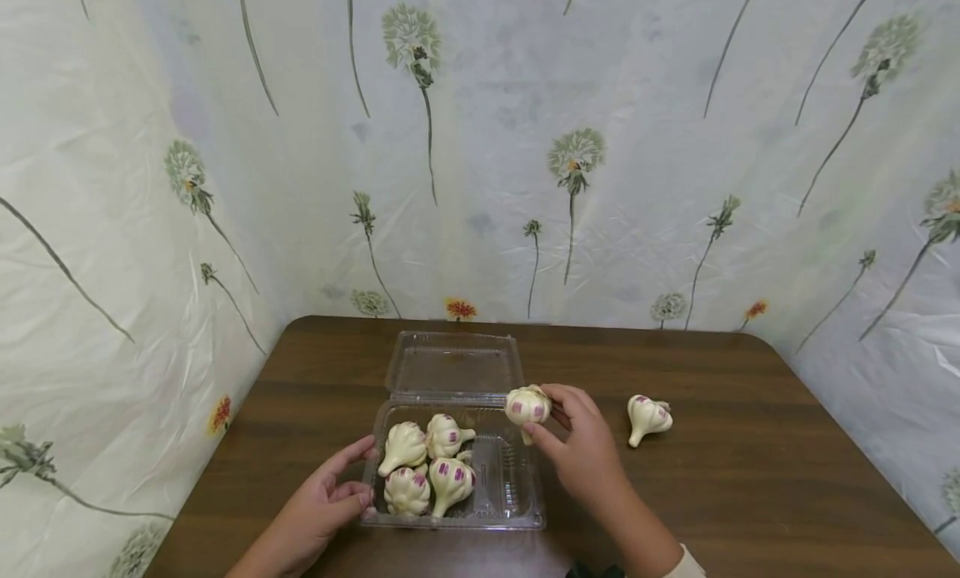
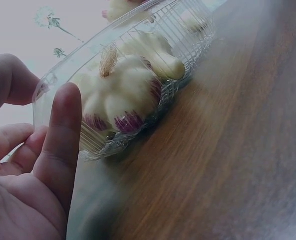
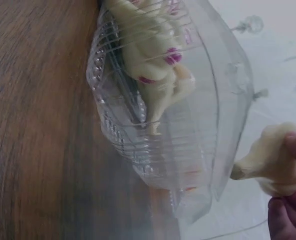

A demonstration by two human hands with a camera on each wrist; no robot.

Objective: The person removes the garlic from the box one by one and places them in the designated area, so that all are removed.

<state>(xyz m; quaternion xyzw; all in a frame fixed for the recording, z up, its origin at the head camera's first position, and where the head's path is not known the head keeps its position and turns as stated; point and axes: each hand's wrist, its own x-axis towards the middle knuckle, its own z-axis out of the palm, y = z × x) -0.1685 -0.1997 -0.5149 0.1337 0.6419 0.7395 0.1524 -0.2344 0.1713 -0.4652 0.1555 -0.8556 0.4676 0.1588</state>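
A clear plastic clamshell container (image 1: 528, 520) lies with its lid (image 1: 455, 366) folded back. Several garlic bulbs (image 1: 406, 445), cream with purple marks, fill its left part. My left hand (image 1: 322, 499) grips the left edge of the container, and the fingers (image 2: 18, 82) meet its rim in the left wrist view. Over the right part of the container, my right hand (image 1: 581, 440) holds another garlic bulb (image 1: 527, 406) between thumb and fingers. That bulb (image 3: 277, 160) hangs beside the container wall in the right wrist view, stem toward the wall.
One more garlic bulb (image 1: 648, 418) lies on the brown wooden table (image 1: 720, 495), right of my right hand. A pale sheet (image 1: 480, 145) printed with dandelions hangs behind the table and along both sides. A small dark object (image 1: 592, 570) shows at the bottom edge.
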